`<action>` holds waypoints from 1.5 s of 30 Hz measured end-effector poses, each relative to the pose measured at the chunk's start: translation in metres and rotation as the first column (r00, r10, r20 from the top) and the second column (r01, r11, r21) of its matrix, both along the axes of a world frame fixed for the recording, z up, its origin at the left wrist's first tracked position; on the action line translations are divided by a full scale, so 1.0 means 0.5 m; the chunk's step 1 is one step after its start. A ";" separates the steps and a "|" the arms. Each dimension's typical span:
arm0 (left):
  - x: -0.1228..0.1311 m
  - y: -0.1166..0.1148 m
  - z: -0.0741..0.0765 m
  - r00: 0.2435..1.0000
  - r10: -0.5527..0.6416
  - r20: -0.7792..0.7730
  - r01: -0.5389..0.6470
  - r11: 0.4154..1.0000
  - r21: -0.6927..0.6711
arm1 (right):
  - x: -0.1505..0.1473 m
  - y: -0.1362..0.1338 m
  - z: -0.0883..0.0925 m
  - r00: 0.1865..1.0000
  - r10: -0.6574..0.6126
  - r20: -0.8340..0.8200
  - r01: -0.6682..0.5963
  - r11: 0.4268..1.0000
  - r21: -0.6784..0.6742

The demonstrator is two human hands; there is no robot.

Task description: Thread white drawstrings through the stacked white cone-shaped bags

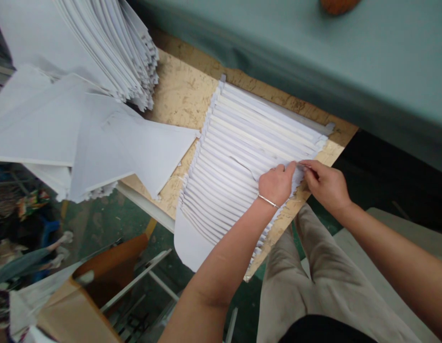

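Observation:
A row of overlapping white folded sheets [221,176], their edges stepped like slats, lies across the wooden board in front of me. My left hand [277,183], with a thin bracelet at the wrist, is closed at the right-hand edge of this row; what its fingers grip is hidden. From under that hand a thin curved strand [243,164] runs out over the sheets. Just to the right, my right hand [328,186] pinches something small and thin at the edge, its fingertips close to those of the left. I cannot make out what it is.
A thick stack of white sheets [99,43] stands at the upper left, with loose white pieces [106,143] below it. Green cloth [296,62] borders the board's [181,90] far side. On the floor lower left is a brown cardboard box [74,309]; a person's legs [24,267] show beyond.

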State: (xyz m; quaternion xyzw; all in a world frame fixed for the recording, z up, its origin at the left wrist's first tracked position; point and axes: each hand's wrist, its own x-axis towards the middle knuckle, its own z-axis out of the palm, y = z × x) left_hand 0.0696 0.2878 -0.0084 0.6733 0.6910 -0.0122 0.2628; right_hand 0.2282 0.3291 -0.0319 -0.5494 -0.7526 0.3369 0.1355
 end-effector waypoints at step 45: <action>-0.083 -0.050 0.036 0.900 0.061 0.431 -0.068 0.998 0.002 | -0.014 -0.074 0.055 0.922 -0.283 -0.263 0.184 0.920 -0.346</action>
